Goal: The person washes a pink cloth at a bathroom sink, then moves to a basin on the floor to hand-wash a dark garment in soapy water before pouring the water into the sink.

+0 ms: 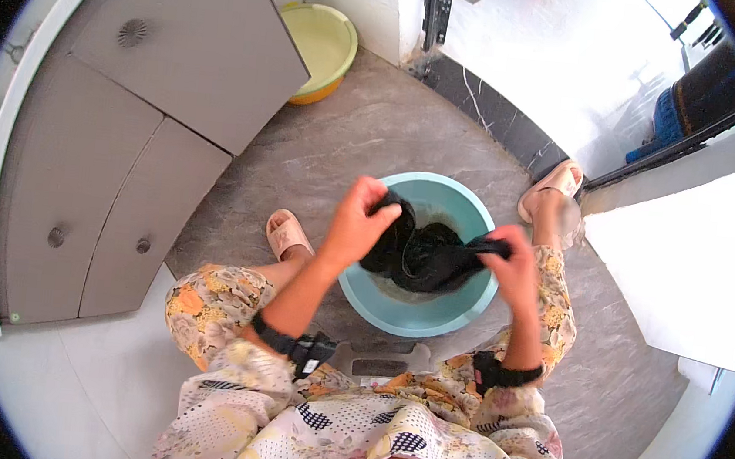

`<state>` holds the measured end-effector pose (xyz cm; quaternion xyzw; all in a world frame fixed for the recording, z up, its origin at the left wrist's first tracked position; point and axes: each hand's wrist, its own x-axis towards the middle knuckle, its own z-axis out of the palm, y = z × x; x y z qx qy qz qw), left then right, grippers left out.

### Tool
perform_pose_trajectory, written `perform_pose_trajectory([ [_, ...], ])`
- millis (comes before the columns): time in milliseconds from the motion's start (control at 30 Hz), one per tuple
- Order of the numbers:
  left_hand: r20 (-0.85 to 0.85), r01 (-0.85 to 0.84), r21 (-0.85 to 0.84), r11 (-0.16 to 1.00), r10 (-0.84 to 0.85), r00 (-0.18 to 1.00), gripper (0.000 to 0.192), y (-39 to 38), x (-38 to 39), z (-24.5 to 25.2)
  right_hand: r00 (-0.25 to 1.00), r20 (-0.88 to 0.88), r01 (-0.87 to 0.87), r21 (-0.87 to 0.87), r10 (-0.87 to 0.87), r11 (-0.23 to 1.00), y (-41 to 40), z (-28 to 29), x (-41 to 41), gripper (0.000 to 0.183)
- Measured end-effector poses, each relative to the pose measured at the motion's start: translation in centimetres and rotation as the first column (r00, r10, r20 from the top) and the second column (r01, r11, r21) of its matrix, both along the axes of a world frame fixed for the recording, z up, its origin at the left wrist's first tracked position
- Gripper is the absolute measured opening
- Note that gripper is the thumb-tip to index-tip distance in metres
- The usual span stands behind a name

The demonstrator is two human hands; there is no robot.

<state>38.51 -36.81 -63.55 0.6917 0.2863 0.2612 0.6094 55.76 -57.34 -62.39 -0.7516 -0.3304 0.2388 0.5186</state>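
Note:
A light blue plastic basin [411, 325] stands on the floor between my feet, with some cloudy water visible in it. Black wet-looking cloth [430, 261] sags between my two hands, its middle low in the basin. My left hand [361, 222] grips one end at the basin's upper left rim, thumb on top. At the right rim, my right hand [514, 262] is closed around the other end, which is bunched and slightly blurred. Black straps circle both of my forearms.
Grey cabinet doors [119, 142] with round knobs fill the left side. Behind them sits a pale green basin [341, 43] on the floor. A dark stone threshold [496, 109] crosses the doorway at the upper right. A white panel [678, 270] stands at the right.

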Motion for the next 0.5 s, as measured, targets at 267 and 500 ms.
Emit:
perform_pose_trajectory([
  [267,-0.783,0.547,0.078,0.833,-0.288,0.551,0.031,-9.1,-2.9,-23.4,0.879,0.274,-0.069,-0.737,0.391,0.672,0.3,-21.6,-7.1,0.02],
  [500,-0.942,0.831,-0.077,0.551,-0.314,0.121,0.033,-8.7,-4.1,-27.6,0.867,-0.003,-0.206,-0.913,0.498,0.352,-1.9,-30.2,-8.2,0.027],
])
